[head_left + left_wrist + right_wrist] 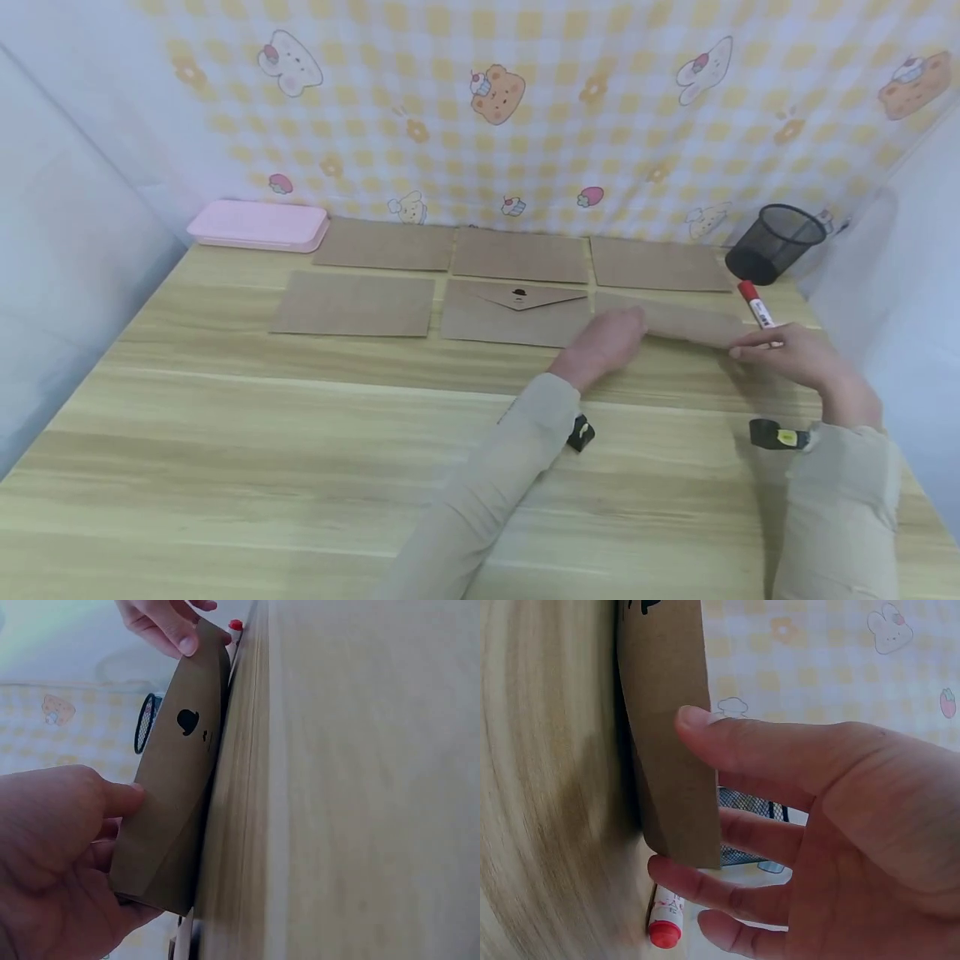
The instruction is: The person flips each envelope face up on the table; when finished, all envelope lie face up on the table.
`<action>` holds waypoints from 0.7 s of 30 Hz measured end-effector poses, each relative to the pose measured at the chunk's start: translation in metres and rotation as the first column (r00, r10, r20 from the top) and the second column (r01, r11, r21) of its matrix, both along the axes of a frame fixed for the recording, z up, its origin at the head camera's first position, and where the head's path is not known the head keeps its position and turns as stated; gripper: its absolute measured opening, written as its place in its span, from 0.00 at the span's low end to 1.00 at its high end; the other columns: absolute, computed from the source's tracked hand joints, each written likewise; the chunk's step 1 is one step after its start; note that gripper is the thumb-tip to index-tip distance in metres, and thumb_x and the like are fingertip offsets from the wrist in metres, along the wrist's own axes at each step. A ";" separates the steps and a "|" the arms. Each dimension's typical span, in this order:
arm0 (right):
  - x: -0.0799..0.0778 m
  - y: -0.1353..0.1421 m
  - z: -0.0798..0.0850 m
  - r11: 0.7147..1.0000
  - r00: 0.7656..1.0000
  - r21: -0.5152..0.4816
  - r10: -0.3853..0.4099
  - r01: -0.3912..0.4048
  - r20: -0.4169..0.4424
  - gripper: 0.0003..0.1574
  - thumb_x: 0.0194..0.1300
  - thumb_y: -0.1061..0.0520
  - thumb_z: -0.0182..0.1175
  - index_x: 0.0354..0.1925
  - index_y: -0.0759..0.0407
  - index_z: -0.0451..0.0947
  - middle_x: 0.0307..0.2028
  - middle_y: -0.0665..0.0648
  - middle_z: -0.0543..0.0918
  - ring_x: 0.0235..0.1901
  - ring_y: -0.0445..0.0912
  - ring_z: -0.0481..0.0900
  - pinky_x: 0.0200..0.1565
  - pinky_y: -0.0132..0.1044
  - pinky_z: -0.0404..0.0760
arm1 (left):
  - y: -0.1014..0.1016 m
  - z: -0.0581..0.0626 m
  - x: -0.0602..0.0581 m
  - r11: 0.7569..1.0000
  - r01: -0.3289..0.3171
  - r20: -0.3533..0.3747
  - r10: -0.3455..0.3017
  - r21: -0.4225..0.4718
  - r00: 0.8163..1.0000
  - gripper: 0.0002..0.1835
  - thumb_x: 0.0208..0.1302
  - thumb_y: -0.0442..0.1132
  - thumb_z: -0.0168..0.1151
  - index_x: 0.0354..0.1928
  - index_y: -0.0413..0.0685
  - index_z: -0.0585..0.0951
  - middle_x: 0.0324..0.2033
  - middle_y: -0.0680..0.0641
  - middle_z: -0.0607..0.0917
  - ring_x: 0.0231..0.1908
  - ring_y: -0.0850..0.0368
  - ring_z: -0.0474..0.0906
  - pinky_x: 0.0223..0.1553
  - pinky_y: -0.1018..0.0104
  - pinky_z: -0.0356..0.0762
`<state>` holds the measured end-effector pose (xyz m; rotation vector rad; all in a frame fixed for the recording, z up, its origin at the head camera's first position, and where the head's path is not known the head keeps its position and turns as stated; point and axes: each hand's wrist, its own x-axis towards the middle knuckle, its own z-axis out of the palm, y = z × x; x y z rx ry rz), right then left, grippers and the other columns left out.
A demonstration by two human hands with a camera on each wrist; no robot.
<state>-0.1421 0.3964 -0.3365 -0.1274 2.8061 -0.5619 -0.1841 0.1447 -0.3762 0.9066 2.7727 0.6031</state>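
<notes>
A brown kraft envelope [686, 321] is raised on edge at the right end of the front row, tilted off the table. My left hand [611, 342] pinches its left end, thumb on the near face, as the left wrist view shows. At the other end my right hand [798, 358] grips the corner between thumb and fingers [757, 832]. A black hat print [187, 721] marks the envelope's flap side. Beside the right hand lies a white marker with a red cap [750, 292], partly hidden by the fingers in the head view.
More brown envelopes [360, 304] lie in two rows, and one with its flap up front [517, 321] sits left of the left hand. A pink case [258, 225] rests at the back left. The black mesh pen cup [772, 242] stands back right, before a checked curtain [450, 125].
</notes>
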 end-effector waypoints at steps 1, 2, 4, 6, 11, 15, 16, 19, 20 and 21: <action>0.000 0.001 0.000 1.000 1.000 -0.005 -0.007 0.007 0.000 0.26 0.64 0.46 0.57 0.47 0.67 0.79 0.50 0.74 0.75 0.48 0.66 0.72 0.42 0.49 0.72 | 0.000 0.000 -0.001 1.000 -0.012 0.006 0.012 0.018 1.000 0.10 0.73 0.43 0.42 0.43 0.48 0.72 0.27 0.54 0.74 0.29 0.63 0.72 0.30 0.75 0.72; 0.000 0.002 0.000 1.000 1.000 -0.007 -0.012 0.012 -0.004 0.26 0.65 0.46 0.56 0.48 0.68 0.79 0.50 0.75 0.75 0.48 0.67 0.71 0.42 0.49 0.72 | -0.001 0.000 -0.001 0.998 -0.029 0.023 0.028 0.047 0.999 0.10 0.73 0.44 0.42 0.43 0.48 0.71 0.27 0.55 0.74 0.28 0.63 0.71 0.29 0.75 0.71; 0.000 0.005 0.000 1.000 1.000 -0.020 -0.020 0.020 -0.013 0.27 0.66 0.47 0.55 0.49 0.70 0.77 0.50 0.76 0.73 0.48 0.67 0.71 0.42 0.50 0.71 | -0.002 -0.001 -0.002 0.991 -0.068 0.061 0.062 0.113 0.996 0.10 0.73 0.45 0.43 0.43 0.47 0.70 0.25 0.55 0.73 0.24 0.63 0.69 0.26 0.75 0.70; 0.000 0.009 -0.001 0.999 0.999 -0.039 -0.026 0.025 -0.036 0.26 0.67 0.49 0.54 0.49 0.72 0.76 0.49 0.77 0.74 0.46 0.65 0.71 0.40 0.48 0.71 | -0.003 -0.001 -0.002 0.979 -0.104 0.107 0.086 0.176 0.991 0.13 0.72 0.46 0.43 0.47 0.44 0.69 0.22 0.54 0.71 0.19 0.63 0.66 0.20 0.74 0.67; 0.001 0.017 -0.002 0.982 0.991 -0.161 -0.109 0.095 -0.080 0.20 0.68 0.53 0.54 0.47 0.70 0.71 0.36 0.59 0.84 0.33 0.42 0.75 0.31 0.34 0.73 | -0.004 -0.001 -0.002 0.937 -0.210 0.173 0.166 0.280 0.971 0.20 0.72 0.48 0.44 0.55 0.41 0.62 0.14 0.54 0.66 0.10 0.63 0.56 0.11 0.74 0.56; 0.003 0.017 -0.002 0.953 0.976 -0.258 -0.194 0.162 -0.102 0.20 0.66 0.52 0.56 0.45 0.66 0.64 0.30 0.41 0.82 0.26 0.34 0.73 0.26 0.30 0.70 | -0.002 -0.003 -0.001 0.913 -0.256 0.142 0.221 0.319 0.965 0.15 0.71 0.48 0.46 0.49 0.45 0.63 0.14 0.54 0.68 0.10 0.64 0.58 0.11 0.75 0.57; 0.003 0.016 -0.002 0.950 0.971 -0.260 -0.207 0.170 -0.121 0.20 0.66 0.52 0.57 0.43 0.66 0.62 0.30 0.41 0.82 0.25 0.34 0.73 0.26 0.30 0.69 | -0.002 -0.003 0.000 0.909 -0.256 0.123 0.228 0.328 0.966 0.13 0.70 0.47 0.47 0.46 0.45 0.65 0.15 0.54 0.69 0.11 0.64 0.59 0.11 0.75 0.58; 0.002 0.012 -0.002 0.953 0.956 -0.241 -0.232 0.186 -0.179 0.21 0.65 0.51 0.57 0.39 0.64 0.59 0.30 0.50 0.82 0.22 0.36 0.72 0.23 0.32 0.68 | -0.004 -0.005 0.000 0.899 -0.251 0.072 0.241 0.359 0.968 0.14 0.70 0.47 0.49 0.29 0.46 0.70 0.15 0.54 0.68 0.13 0.65 0.60 0.14 0.76 0.60; 0.002 0.011 -0.002 0.955 0.951 -0.226 -0.239 0.193 -0.198 0.21 0.65 0.50 0.57 0.37 0.63 0.58 0.29 0.53 0.81 0.21 0.37 0.71 0.22 0.33 0.66 | -0.005 -0.006 0.000 0.896 -0.251 0.062 0.246 0.366 0.967 0.17 0.69 0.47 0.49 0.24 0.47 0.70 0.14 0.54 0.67 0.13 0.65 0.59 0.15 0.76 0.60; 0.002 0.009 -0.003 0.958 0.944 -0.204 -0.245 0.201 -0.220 0.22 0.65 0.49 0.56 0.36 0.62 0.58 0.29 0.55 0.80 0.21 0.38 0.70 0.21 0.34 0.65 | -0.006 -0.007 0.000 0.892 -0.251 0.058 0.248 0.375 0.967 0.19 0.69 0.47 0.49 0.20 0.48 0.69 0.13 0.54 0.67 0.13 0.65 0.59 0.15 0.76 0.59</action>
